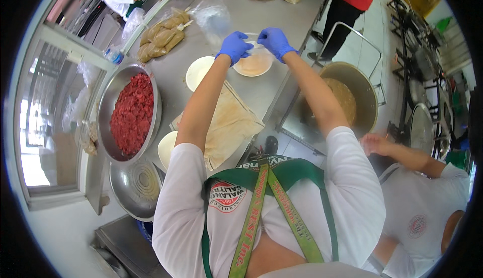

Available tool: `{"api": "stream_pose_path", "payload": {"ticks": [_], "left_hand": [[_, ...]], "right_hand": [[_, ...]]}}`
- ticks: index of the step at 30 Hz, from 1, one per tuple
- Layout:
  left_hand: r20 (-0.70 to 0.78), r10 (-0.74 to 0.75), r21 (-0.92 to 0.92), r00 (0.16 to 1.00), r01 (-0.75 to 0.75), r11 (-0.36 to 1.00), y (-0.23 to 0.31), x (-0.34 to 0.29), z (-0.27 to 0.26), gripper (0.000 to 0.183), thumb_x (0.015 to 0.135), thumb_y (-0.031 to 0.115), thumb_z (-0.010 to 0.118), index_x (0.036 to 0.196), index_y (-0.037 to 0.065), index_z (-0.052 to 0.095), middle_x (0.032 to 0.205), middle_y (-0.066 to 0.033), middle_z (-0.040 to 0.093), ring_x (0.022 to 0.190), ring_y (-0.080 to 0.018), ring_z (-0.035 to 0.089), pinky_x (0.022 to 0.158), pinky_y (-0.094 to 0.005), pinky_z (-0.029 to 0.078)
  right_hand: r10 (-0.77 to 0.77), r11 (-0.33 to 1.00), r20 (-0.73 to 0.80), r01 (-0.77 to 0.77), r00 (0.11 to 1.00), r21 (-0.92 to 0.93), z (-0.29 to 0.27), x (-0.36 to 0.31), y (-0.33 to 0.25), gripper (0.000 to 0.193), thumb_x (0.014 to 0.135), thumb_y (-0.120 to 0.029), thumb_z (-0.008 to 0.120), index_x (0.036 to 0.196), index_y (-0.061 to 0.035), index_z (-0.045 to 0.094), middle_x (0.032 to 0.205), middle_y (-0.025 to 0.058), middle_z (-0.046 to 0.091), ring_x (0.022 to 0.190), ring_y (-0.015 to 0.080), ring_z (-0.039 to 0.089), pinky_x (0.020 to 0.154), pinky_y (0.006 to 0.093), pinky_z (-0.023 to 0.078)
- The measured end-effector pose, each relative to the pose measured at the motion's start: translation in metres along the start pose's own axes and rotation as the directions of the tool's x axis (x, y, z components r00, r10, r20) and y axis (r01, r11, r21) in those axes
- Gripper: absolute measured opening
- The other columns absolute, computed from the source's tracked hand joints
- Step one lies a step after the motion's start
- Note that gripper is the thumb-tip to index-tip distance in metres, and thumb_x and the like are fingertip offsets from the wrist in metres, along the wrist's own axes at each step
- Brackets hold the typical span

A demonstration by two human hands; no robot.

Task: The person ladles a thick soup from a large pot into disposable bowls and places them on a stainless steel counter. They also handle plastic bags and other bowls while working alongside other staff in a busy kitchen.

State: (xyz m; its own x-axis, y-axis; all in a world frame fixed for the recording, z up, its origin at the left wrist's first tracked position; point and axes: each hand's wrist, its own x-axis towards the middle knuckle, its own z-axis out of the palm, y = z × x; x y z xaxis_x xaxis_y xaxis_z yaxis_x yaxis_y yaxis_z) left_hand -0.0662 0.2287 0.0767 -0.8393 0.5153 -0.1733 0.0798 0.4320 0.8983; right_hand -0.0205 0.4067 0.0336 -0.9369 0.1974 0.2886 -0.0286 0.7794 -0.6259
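Both my hands wear blue gloves and are raised over a white bowl (262, 72) on the steel table. Between them hangs a clear plastic bag (257, 59) with something light brown low in it, at the bowl. My left hand (234, 48) and my right hand (274, 42) pinch the bag's upper edge from either side. Whether the bag rests in the bowl cannot be made out. Left of it stands a second white bowl (197, 72). A stained, pale cloth (230, 126) lies on the table nearer to me, and another white bowl (165, 149) stands by it.
Filled brown bags (162, 35) and clear plastic bags (212, 19) lie beyond. A basin (103, 112) of red chopped meat (132, 114) and a metal pan (133, 185) stand left. Right is a big pot (371, 97) of brown liquid on a cart. Co-workers (420, 217) are nearby.
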Motion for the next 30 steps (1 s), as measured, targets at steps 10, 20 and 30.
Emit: {"api": "stream_pose_path", "payload": {"ticks": [10, 20, 30], "left_hand": [[-0.081, 0.333, 0.638, 0.939, -0.208, 0.742, -0.054, 0.057, 0.011, 0.028, 0.070, 0.004, 0.058, 0.094, 0.005, 0.072, 0.087, -0.0170, 0.069, 0.069, -0.0244, 0.066, 0.068, -0.0352, 0.053], [0.039, -0.237, 0.012, 0.971, 0.237, 0.971, -0.076, 0.025, -0.013, 0.026, 0.084, 0.025, 0.066, 0.098, 0.004, 0.063, 0.068, 0.0027, 0.049, 0.055, -0.0057, 0.045, 0.045, -0.0210, 0.034], [-0.204, 0.591, 0.517, 0.781, -0.426, 0.742, 0.002, -0.074, 0.019, 0.034, 0.087, 0.014, 0.062, 0.117, 0.000, 0.058, 0.103, -0.0112, 0.064, 0.076, -0.0162, 0.057, 0.063, -0.0225, 0.046]], "right_hand": [[0.175, 0.984, 0.063, -0.172, 0.983, -0.047, 0.016, -0.013, 0.017, 0.020, 0.068, -0.017, 0.066, 0.083, -0.0057, 0.074, 0.087, 0.0210, 0.068, 0.079, 0.0360, 0.067, 0.076, 0.0422, 0.054], [0.419, 0.854, -0.073, -0.365, 0.905, 0.371, 0.058, -0.062, 0.033, 0.046, 0.072, -0.045, 0.069, 0.088, -0.0026, 0.071, 0.090, 0.0203, 0.068, 0.085, 0.0359, 0.065, 0.082, 0.0425, 0.050], [0.467, 0.861, 0.096, -0.477, 0.879, 0.178, -0.081, -0.179, 0.053, 0.044, 0.084, -0.041, 0.054, 0.100, -0.0016, 0.066, 0.097, 0.0215, 0.066, 0.090, 0.0310, 0.065, 0.083, 0.0397, 0.050]]}}
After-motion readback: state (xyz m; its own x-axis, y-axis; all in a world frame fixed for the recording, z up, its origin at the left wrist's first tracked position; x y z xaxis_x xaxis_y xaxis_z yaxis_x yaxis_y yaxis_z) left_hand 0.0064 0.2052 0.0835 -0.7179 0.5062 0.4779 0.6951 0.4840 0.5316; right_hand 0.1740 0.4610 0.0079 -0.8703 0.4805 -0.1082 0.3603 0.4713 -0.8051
